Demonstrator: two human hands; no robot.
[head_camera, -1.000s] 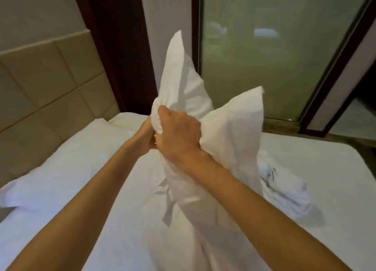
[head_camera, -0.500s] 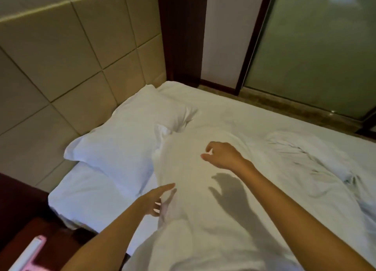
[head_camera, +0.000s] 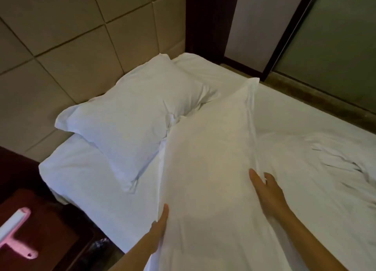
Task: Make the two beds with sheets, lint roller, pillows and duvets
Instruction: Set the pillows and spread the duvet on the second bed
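A white pillow point(head_camera: 209, 158) lies lengthwise on the white-sheeted bed point(head_camera: 85, 181), in front of me. My left hand point(head_camera: 159, 228) presses flat against its left edge with straight fingers. My right hand point(head_camera: 266, 189) lies on its right edge, fingers straight. A second white pillow point(head_camera: 132, 116) rests at the head of the bed against the padded headboard point(head_camera: 61, 47). A pink lint roller point(head_camera: 14, 234) lies on the dark wooden nightstand point(head_camera: 50, 226) at the lower left.
Crumpled white fabric point(head_camera: 333, 154) lies on the right side of the bed. A dark wood frame point(head_camera: 205, 20) and a frosted glass panel point(head_camera: 335, 36) stand beyond the bed's far side.
One second ago both hands gripped the pillow upright in the air. It now lies on the bed, and both hands have gone to its sides.
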